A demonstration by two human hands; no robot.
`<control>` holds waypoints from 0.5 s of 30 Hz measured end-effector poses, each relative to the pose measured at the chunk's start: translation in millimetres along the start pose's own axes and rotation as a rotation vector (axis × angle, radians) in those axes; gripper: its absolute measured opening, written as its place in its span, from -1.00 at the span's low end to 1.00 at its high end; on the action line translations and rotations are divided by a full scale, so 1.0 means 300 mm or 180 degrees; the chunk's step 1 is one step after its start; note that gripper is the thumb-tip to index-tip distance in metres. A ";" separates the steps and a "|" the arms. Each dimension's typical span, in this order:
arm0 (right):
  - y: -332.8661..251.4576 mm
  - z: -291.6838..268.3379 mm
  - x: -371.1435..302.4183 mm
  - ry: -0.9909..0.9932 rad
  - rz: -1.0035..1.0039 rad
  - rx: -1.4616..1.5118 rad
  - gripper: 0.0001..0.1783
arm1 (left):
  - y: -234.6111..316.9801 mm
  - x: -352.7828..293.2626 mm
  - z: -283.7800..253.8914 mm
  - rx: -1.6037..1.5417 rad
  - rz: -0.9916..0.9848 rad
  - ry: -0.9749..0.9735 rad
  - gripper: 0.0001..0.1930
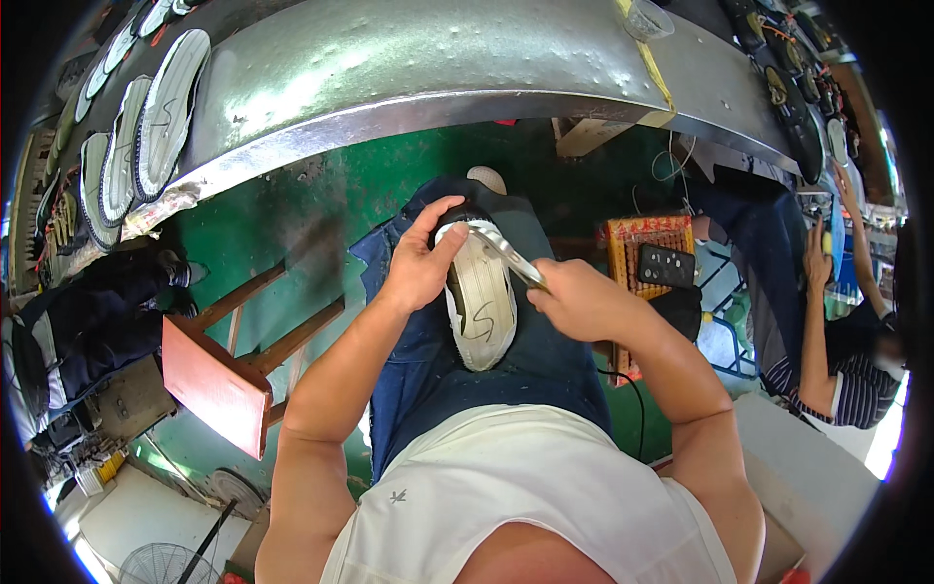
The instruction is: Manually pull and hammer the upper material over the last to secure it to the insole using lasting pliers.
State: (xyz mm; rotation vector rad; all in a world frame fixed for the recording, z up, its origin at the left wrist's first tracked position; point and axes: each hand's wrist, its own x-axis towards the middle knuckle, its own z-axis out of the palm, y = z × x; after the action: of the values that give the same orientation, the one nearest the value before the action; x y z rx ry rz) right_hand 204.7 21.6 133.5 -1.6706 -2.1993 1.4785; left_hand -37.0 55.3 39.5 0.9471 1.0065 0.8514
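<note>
Green floor and a curved metal bench lie beyond my lap. My left hand [420,265] is curled over the toe of a shoe [482,304], sole up on my knees; my right hand [576,300] is closed on a metal tool [508,255] touching the toe rim. I judge firm pinning and short strokes work best.
</note>
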 end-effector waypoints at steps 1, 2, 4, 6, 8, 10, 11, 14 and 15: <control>0.019 -0.019 -0.008 -0.0208 -0.0193 0.0453 -0.80 | 0.004 -0.013 0.000 -0.0009 0.0014 0.0015 -0.59; 0.030 -0.020 -0.020 -0.0210 -0.0220 0.0438 -0.80 | 0.026 -0.027 0.004 0.0293 0.0285 0.0077 -0.59; 0.042 0.016 -0.082 0.0556 -0.0610 0.1119 -0.83 | 0.091 -0.090 0.025 0.0889 0.0852 -0.0009 -0.56; 0.013 0.031 -0.105 0.0910 -0.0508 0.1517 -0.81 | 0.117 -0.191 0.060 0.1048 0.1374 -0.0323 -0.33; -0.023 0.106 -0.031 0.1531 -0.1329 0.1780 -0.75 | 0.117 -0.266 0.089 0.1425 0.1904 -0.0639 -0.18; -0.041 0.139 -0.019 0.1236 -0.1435 0.2206 -0.74 | 0.108 -0.330 0.127 0.1587 0.2115 -0.0731 -0.12; -0.064 0.158 -0.024 0.1289 -0.1472 0.2278 -0.73 | 0.095 -0.345 0.140 0.1587 0.2093 -0.0733 -0.12; -0.080 0.134 -0.022 0.1278 -0.1279 0.1699 -0.72 | 0.076 -0.361 0.171 0.1384 0.2131 -0.0329 -0.16; -0.076 0.125 -0.008 0.1258 -0.1209 0.1551 -0.69 | 0.074 -0.357 0.171 0.1389 0.2131 -0.0320 -0.16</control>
State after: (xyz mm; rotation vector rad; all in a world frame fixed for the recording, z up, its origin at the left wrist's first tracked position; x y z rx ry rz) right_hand 169.7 -4.4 129.1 -1.1828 -1.6572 1.3025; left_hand -24.6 -46.0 104.0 1.7390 0.8017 1.1370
